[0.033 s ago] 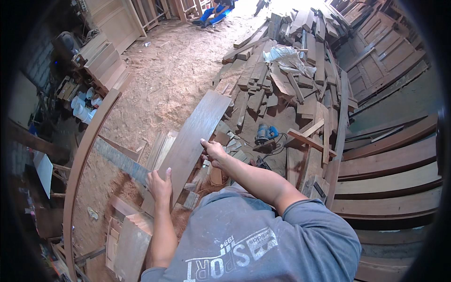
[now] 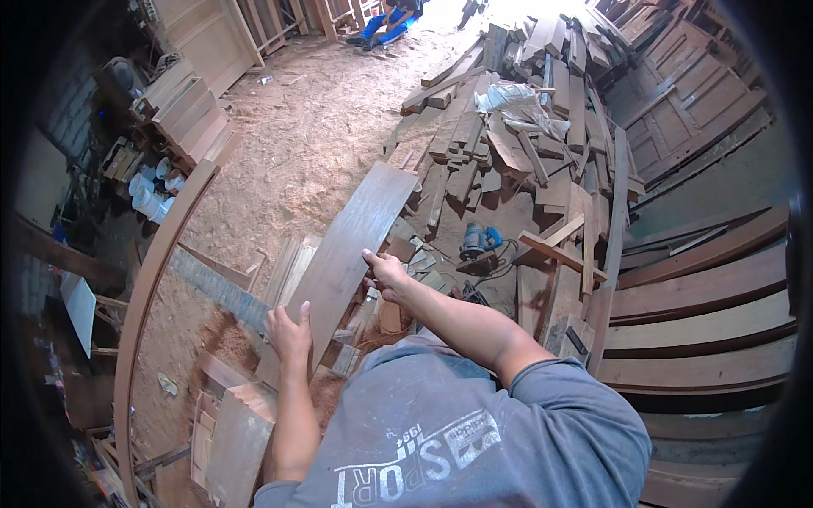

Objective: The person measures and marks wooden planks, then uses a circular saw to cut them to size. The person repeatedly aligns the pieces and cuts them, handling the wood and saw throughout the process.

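A long flat wooden board (image 2: pixel 349 233) slants in front of me, its far end up and to the right. My left hand (image 2: pixel 290 332) grips its left edge near the close end, thumb raised along the face. Further along, on the opposite edge, my right hand (image 2: pixel 386 276) is closed with the thumb on top of the board and the fingers curled beneath. Under the left hand's side, a narrow grey plank (image 2: pixel 218 289) runs off to the left. Small wood offcuts (image 2: pixel 345 360) lie below the board, partly hidden by it and my arms.
A blue router (image 2: pixel 479 241) with a cord stands right of the board. Beyond it rises a heap of lumber (image 2: pixel 474 144). A long curved-looking beam (image 2: pixel 152 288) borders the left side. Stacked planks (image 2: pixel 703 296) line the right. A person (image 2: pixel 391 24) sits far off on the sawdust-covered floor (image 2: pixel 296 135).
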Tool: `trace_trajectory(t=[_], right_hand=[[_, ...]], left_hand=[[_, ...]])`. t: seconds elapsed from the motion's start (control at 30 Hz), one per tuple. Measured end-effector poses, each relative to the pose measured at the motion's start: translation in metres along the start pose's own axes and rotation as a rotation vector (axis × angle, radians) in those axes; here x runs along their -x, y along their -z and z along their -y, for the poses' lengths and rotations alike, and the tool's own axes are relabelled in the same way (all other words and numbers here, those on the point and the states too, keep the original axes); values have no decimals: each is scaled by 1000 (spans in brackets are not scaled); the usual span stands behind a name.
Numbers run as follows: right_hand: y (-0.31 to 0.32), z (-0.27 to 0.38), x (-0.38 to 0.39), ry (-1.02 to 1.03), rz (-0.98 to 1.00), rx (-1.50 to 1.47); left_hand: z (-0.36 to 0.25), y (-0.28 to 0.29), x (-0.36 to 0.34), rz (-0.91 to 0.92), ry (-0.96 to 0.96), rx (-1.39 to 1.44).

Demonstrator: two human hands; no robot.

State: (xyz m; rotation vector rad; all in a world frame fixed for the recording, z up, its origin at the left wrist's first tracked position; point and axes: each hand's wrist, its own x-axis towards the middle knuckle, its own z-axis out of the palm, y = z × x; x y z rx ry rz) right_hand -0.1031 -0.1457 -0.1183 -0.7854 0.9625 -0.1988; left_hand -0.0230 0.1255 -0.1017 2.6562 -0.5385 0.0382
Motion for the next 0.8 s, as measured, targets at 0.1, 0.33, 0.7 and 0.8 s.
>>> trace_trajectory(t=[0.1, 0.33, 0.7, 0.8], right_hand=[[7, -12, -5, 7, -15, 3], [23, -42, 25, -108, 111, -203], [1, -82, 48, -241, 294, -211], [-4, -85, 47, -228, 369, -249]], left_hand=[[-1, -7, 8, -32, -41, -2], [-12, -7, 19, -5, -28, -32], [-22, 14, 17, 75, 8, 12], [-18, 28, 15, 342, 117, 44]])
